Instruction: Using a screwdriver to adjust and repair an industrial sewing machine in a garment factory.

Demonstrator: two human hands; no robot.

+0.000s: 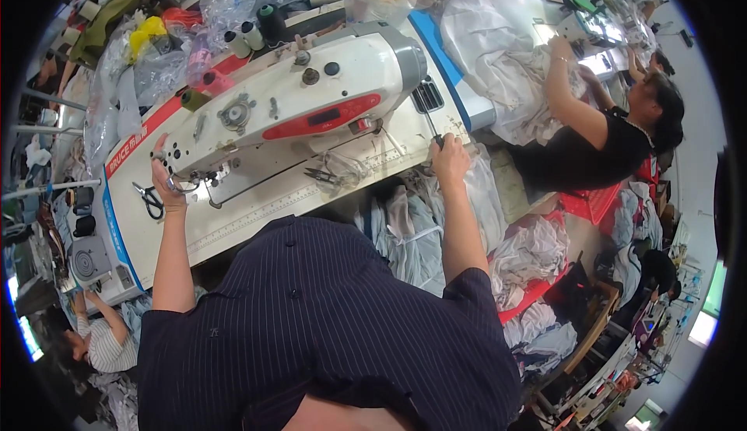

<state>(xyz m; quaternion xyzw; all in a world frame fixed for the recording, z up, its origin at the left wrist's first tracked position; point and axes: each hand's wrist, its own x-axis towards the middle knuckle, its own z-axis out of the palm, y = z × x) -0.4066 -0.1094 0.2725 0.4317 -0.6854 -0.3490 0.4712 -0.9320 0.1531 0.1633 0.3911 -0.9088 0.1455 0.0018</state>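
Observation:
A white sewing machine (288,112) with a red panel lies across the table in front of me. My left hand (166,186) is at the machine's left end, its fingers stretched up against the end cover, close to the needle area. Part of that hand is hidden by the machine. In my right hand (451,160) is a screwdriver (433,124) with a black handle and thin metal shaft. The shaft points away from me, toward the dark vent (427,97) on the table at the machine's right end. Black-handled scissors (149,201) lie just left of my left hand.
Small thread snips (320,176) and a clear plastic piece (346,168) lie on the white tabletop (257,217). Thread spools (271,20) and plastic bags stand behind the machine. Pale fabric (408,225) hangs at the front edge. A co-worker (599,135) sews at the right.

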